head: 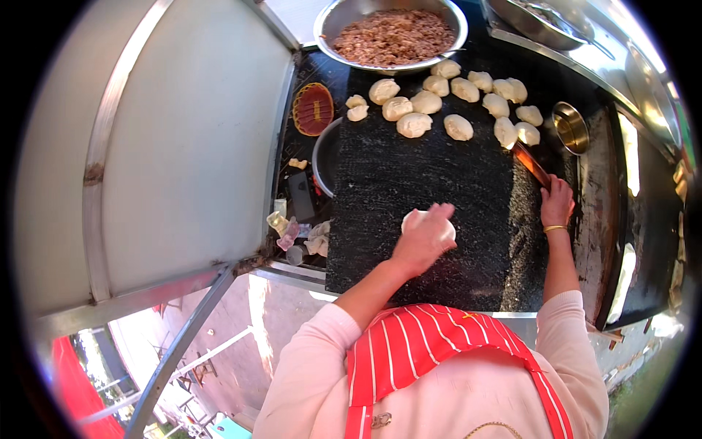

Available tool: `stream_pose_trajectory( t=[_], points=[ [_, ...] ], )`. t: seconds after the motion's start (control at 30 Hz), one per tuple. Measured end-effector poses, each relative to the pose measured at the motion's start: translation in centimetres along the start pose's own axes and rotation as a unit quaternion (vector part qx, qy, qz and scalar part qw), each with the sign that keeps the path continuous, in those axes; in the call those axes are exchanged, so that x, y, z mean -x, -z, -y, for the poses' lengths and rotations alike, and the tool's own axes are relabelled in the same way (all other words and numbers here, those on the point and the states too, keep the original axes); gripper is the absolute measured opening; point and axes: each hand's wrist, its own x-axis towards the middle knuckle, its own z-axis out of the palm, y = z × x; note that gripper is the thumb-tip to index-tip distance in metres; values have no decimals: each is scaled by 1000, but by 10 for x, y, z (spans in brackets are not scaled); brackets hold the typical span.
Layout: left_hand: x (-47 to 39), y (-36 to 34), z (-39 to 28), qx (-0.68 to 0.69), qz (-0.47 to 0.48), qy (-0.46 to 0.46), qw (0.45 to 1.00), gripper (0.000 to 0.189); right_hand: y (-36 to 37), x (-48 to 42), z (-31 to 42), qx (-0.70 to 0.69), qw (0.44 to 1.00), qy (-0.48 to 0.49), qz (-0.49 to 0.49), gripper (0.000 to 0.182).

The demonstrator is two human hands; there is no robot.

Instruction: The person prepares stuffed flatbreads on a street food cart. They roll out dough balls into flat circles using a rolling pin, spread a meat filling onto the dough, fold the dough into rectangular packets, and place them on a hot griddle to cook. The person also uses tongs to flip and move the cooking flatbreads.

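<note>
My left hand (423, 244) lies over a round of white dough (449, 229) on the black work surface (417, 170). Its fingers are blurred and cover most of the dough. At the right, my right hand (558, 202) grips one end of a reddish-brown stick (532, 163), perhaps a rolling pin. The stick's far end reaches up to the dough balls, next to a pale dough ball (505, 132). Several more dough balls (415, 125) are spread across the back of the surface.
A steel bowl of minced filling (324, 41) stands at the back. A small metal bowl (570, 129) sits at the right, beside a griddle (647, 219). Leftward are a red woven basket (313, 110), a dark phone (301, 196) and a partly hidden round pan (323, 159). A pale panel (192, 126) bounds the left.
</note>
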Motion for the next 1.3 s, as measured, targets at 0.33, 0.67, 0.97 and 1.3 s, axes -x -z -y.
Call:
stream_pose_trajectory(
  t=[0.33,0.67,0.97,1.3],
  points=[
    [-15,41,-27,-58,47,37,997,21,18,61,51,-28,999,13,-24,49],
    [41,9,-17,-230,31,-170,958,70,17,68,56,-25,999,5,-27,48],
    [14,-17,-17,-298,125,-60,944,90,17,71,54,-90,996,24,-13,43],
    [32,15,10,-260,-97,-84,957,79,78,184,186,-243,954,158,70,50]
  ],
)
